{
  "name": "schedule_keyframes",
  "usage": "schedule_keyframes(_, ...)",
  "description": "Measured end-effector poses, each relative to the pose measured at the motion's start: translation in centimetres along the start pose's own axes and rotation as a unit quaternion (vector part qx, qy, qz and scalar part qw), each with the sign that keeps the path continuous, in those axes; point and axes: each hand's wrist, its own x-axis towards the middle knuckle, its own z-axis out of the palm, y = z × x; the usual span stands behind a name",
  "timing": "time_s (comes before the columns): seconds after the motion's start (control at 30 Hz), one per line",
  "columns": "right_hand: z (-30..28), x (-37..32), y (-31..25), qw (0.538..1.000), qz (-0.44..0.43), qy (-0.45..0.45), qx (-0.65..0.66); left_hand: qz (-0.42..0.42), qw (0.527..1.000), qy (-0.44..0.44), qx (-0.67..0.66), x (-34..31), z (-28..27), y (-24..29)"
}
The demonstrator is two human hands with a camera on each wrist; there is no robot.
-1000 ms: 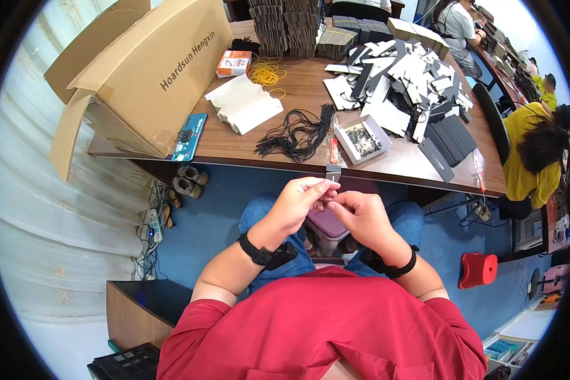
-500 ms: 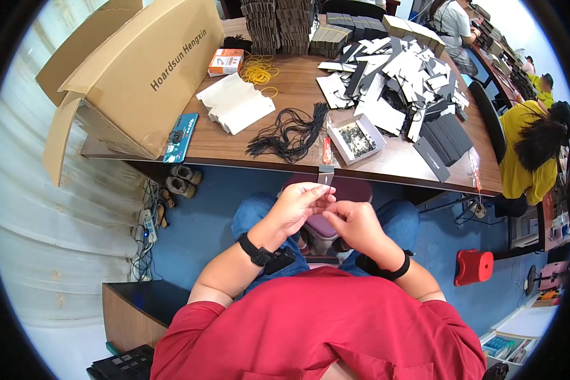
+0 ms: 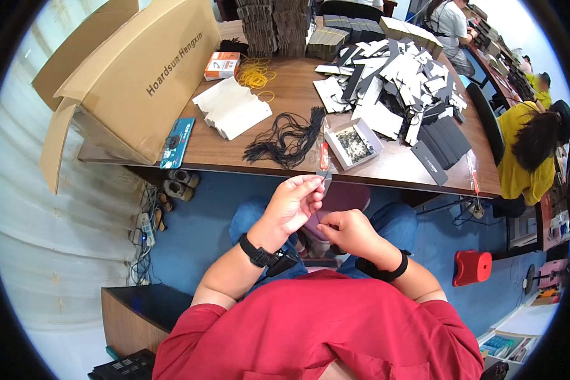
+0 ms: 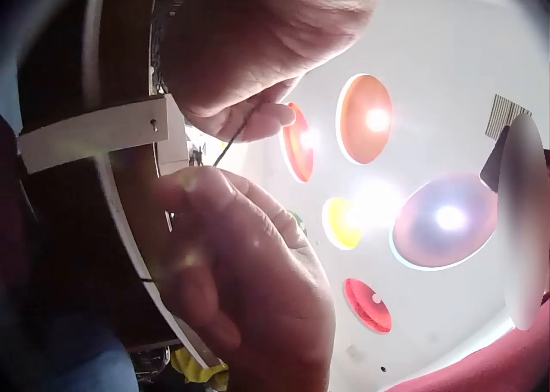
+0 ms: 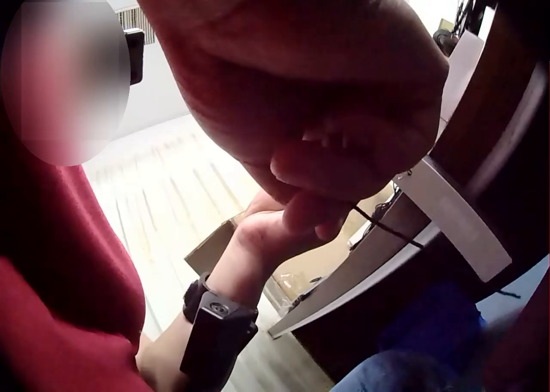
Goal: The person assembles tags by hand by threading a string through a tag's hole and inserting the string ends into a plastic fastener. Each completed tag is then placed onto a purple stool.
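Observation:
A thin black cord (image 4: 234, 143) runs between the two hands, over the lap just in front of the table edge. My left hand (image 3: 291, 206) pinches it between thumb and forefinger, the other fingers loosely bent. Lower and to the right, my right hand (image 3: 354, 234) is curled with thumb against forefinger, gripping the cord; its fingers hide the held part. A narrow pale strip (image 4: 94, 134) juts over the table edge right beside the left fingertips. Beyond the hands lie a bundle of black cords (image 3: 285, 139) and an open tray (image 3: 364, 159) of small dark bits.
On the table (image 3: 234, 155) lie a heap of black and white tags (image 3: 392, 82), a stack of dark tags (image 3: 446, 142), white folded card (image 3: 234, 111), yellow rubber bands (image 3: 254, 73) and a large cardboard box (image 3: 149, 82). A red stool (image 3: 472, 267) stands at right.
The hands have parted: the right hand has drawn down towards the body, and the left has shifted slightly left. The cord now spans the gap between them.

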Motion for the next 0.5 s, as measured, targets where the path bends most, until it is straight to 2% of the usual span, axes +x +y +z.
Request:
schedule_keyframes(0.07,-0.3,0.2,0.0,1.000,0.005,-0.016,0.004,0.013,1.000,0.005,0.007,0.0,0.2,-0.2)
schedule_keyframes(0.17,-1.6,0.7,-0.3,0.999,-0.031,0.000,0.014,0.025,0.999,0.006,0.019,-0.2,0.1,-0.3)
schedule_keyframes(0.23,-3.9,1.6,0.2,0.993,-0.086,0.057,-0.059,0.019,1.000,0.006,0.023,-0.3,-0.2,-0.2)
schedule_keyframes(0.27,-5.2,2.2,0.1,0.990,-0.066,0.108,-0.058,0.008,1.000,-0.001,0.026,-0.4,-0.4,0.0)
schedule_keyframes(0.3,-6.7,2.8,-0.4,0.983,-0.057,0.142,-0.101,-0.001,1.000,-0.008,0.028,-0.4,-0.5,0.1)
schedule_keyframes(0.33,-7.4,3.6,-0.2,0.972,-0.011,0.197,-0.130,-0.008,0.999,0.009,0.035,-0.6,-0.1,0.0)
schedule_keyframes(0.37,-8.5,4.6,-0.3,0.956,-0.010,0.227,-0.186,-0.029,0.999,0.001,0.018,-0.6,-0.2,-0.1)
schedule_keyframes(0.43,-9.2,7.1,3.2,0.917,-0.072,0.251,-0.300,-0.071,0.997,-0.016,-0.015,-0.5,-0.3,-0.3)
schedule_keyframes(0.5,-9.1,8.7,4.0,0.904,0.006,0.166,-0.393,-0.092,0.996,-0.006,-0.012,-0.6,0.0,-0.6)
